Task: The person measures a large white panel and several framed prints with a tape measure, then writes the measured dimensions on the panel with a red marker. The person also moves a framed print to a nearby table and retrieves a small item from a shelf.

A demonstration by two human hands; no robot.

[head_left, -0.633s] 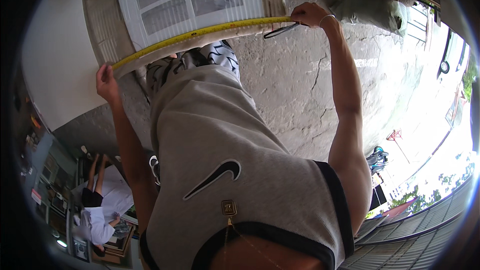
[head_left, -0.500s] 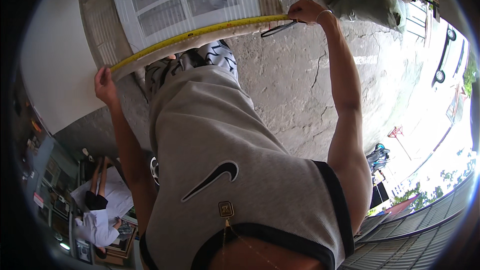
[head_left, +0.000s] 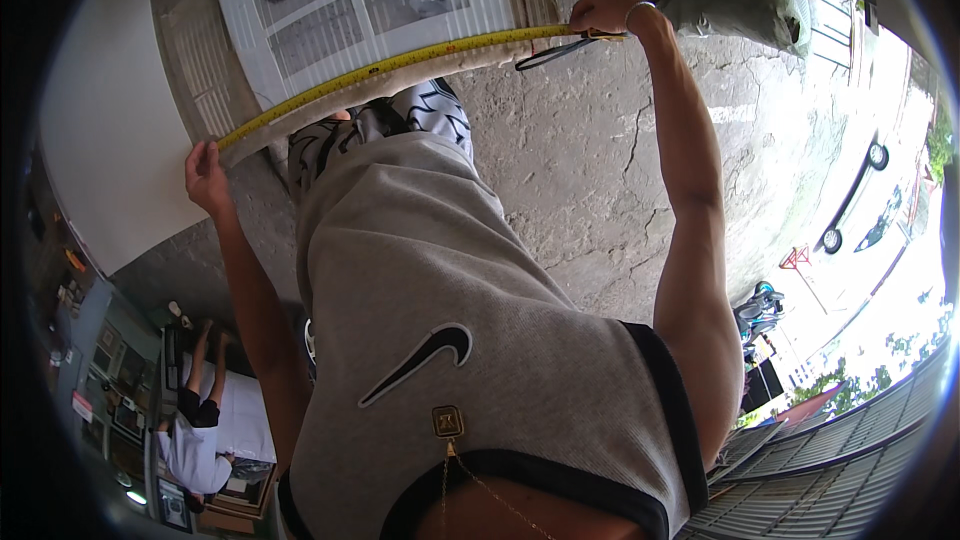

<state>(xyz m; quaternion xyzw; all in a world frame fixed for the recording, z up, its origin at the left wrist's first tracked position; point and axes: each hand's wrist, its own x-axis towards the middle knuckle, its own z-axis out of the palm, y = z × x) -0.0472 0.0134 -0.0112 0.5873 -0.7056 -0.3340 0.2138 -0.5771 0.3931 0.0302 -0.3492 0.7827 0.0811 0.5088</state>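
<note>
L hand grip pinches yellow tape measure end, mid-left | R hand grip holds other end, top ctr | white window frame above tape

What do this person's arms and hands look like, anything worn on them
Both arms are bare from shoulder to fingers: no sleeves, no gloves. The left hand shows nothing worn on it or its wrist. The right hand has a thin, pale bangle round the wrist. The grey sleeveless top has dark trim at the armhole beside the right upper arm.
</note>
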